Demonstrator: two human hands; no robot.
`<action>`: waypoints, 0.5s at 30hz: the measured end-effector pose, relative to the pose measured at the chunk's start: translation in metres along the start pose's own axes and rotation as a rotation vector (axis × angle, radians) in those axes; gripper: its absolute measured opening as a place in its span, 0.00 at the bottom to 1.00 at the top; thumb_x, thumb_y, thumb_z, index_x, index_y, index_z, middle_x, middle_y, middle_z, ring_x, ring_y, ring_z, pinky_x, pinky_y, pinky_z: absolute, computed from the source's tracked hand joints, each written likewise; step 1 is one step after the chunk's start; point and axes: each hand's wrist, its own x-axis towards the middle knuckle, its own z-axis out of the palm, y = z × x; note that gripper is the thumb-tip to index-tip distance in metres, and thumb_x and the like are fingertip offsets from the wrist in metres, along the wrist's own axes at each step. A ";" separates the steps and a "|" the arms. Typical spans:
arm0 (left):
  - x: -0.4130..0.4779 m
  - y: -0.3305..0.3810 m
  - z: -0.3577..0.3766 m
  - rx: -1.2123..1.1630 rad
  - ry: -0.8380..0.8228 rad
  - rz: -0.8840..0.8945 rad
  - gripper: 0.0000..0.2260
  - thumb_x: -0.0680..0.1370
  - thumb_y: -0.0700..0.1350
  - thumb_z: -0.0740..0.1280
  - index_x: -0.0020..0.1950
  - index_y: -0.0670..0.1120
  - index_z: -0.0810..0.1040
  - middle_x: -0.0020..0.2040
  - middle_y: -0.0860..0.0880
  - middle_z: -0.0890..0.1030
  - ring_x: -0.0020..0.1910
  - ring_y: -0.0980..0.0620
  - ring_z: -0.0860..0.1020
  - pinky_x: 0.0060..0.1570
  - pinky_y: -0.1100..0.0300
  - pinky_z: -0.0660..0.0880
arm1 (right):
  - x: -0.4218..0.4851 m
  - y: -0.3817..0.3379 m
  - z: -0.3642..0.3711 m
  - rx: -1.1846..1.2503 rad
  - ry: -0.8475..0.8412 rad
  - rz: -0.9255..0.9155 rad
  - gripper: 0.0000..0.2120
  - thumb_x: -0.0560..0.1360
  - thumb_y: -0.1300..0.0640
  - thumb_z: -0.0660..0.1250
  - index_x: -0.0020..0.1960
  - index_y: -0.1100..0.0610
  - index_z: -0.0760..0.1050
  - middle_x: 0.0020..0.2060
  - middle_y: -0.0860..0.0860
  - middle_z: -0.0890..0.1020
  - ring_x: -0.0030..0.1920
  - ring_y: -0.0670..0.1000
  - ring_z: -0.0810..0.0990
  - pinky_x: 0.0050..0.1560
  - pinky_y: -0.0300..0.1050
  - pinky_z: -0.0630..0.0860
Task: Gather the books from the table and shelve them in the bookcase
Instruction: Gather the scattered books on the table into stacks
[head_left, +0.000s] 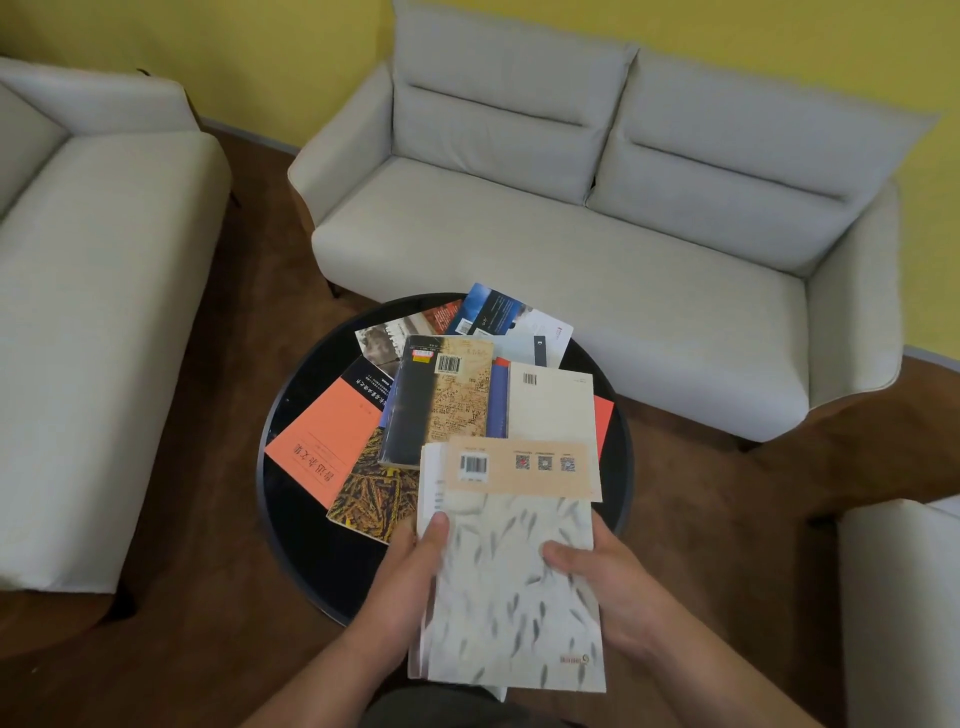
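Slippage is the chief risk: the fish-patterned book (514, 587) is held over the near edge of the round table (311, 551), its left edge gripped by the left hand (410, 566) and its right edge by the right hand (618, 587), thumbs laid on the cover, and its tan paper band (524, 470) could be shed if the grip is shifted. The overlapping pile of books (441, 400) on the table could be pushed onto the floor (218, 623) when gathered. Fingers under the cover are hidden; no bookcase is seen; whether a second book lies beneath cannot be told.
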 end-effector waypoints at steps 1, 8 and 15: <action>0.001 -0.001 0.004 -0.018 0.037 0.029 0.14 0.81 0.53 0.64 0.63 0.48 0.77 0.56 0.45 0.85 0.53 0.44 0.85 0.57 0.42 0.80 | 0.001 0.001 0.005 -0.045 0.007 -0.014 0.29 0.79 0.73 0.64 0.73 0.48 0.69 0.62 0.58 0.84 0.62 0.66 0.82 0.66 0.72 0.73; -0.006 -0.004 0.016 -0.249 0.024 0.058 0.10 0.83 0.44 0.61 0.63 0.45 0.76 0.58 0.41 0.84 0.56 0.41 0.83 0.49 0.48 0.79 | 0.005 0.006 0.020 -0.099 0.064 -0.065 0.29 0.79 0.71 0.65 0.72 0.46 0.68 0.63 0.58 0.82 0.61 0.64 0.83 0.61 0.65 0.79; 0.014 -0.004 0.006 0.086 -0.076 0.011 0.15 0.83 0.55 0.60 0.61 0.47 0.79 0.55 0.46 0.85 0.54 0.48 0.85 0.56 0.48 0.79 | 0.011 0.011 0.002 -0.013 0.096 0.010 0.24 0.73 0.56 0.72 0.69 0.56 0.75 0.58 0.60 0.85 0.58 0.66 0.85 0.59 0.65 0.79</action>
